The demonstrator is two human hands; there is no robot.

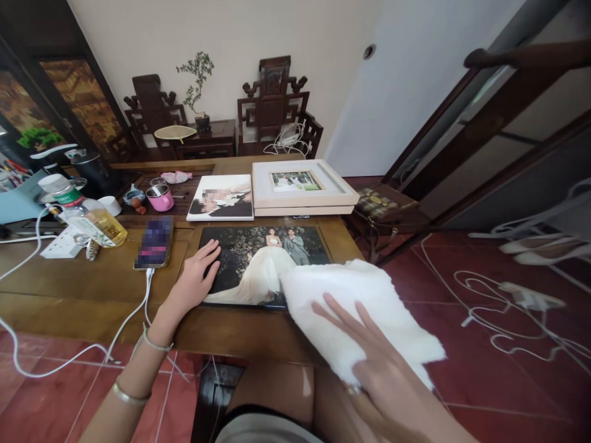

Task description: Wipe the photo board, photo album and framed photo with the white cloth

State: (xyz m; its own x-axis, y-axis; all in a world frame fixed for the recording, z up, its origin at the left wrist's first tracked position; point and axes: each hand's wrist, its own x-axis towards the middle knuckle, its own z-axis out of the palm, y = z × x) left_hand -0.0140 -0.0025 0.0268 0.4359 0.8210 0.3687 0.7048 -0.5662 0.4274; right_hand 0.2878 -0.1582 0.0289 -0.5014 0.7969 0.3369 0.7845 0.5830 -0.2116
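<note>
A large dark photo print (258, 261) of a couple lies flat on the wooden table (92, 283) in front of me. My left hand (196, 280) rests open on its left edge, fingers spread, pressing it down. My right hand (369, 357) lies flat with fingers stretched out on a white fluffy cloth (360, 314), which covers the print's lower right corner and hangs past the table's edge.
Behind the print lie a smaller canvas photo (222, 197) and a white framed photo (302, 184). A phone (154, 242) on a white cable, a pink cup (160, 197), a bottle (90, 218) and a power strip (64, 241) sit at left. Cables trail on the red floor at right.
</note>
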